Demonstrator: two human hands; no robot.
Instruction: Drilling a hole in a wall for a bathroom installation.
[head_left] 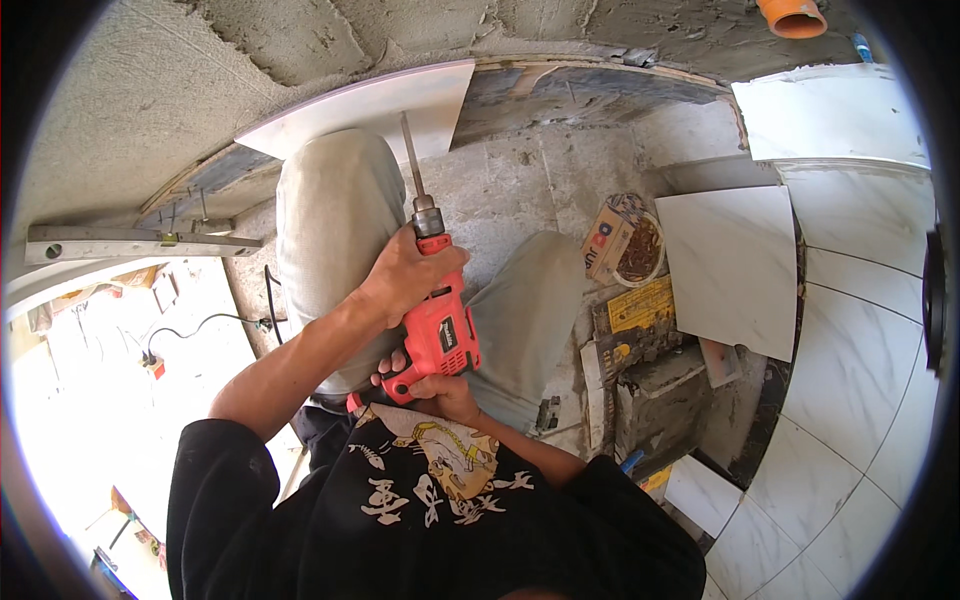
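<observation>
A red power drill (440,330) with a long chisel bit (411,160) points up toward a white tile (370,108) set along a curved edge. My left hand (405,275) wraps over the drill's front body just behind the chuck. My right hand (440,392) grips the drill's handle close to my chest. The bit's tip lies near the tile's lower edge. My knees in light trousers frame the drill on both sides.
A metal spirit level (130,243) lies at the left. A loose white tile (735,265), a small cardboard box (610,240) and a mortar-smeared tub (660,400) sit at the right. White tiled floor (860,350) spreads right. An orange pipe end (792,18) shows above.
</observation>
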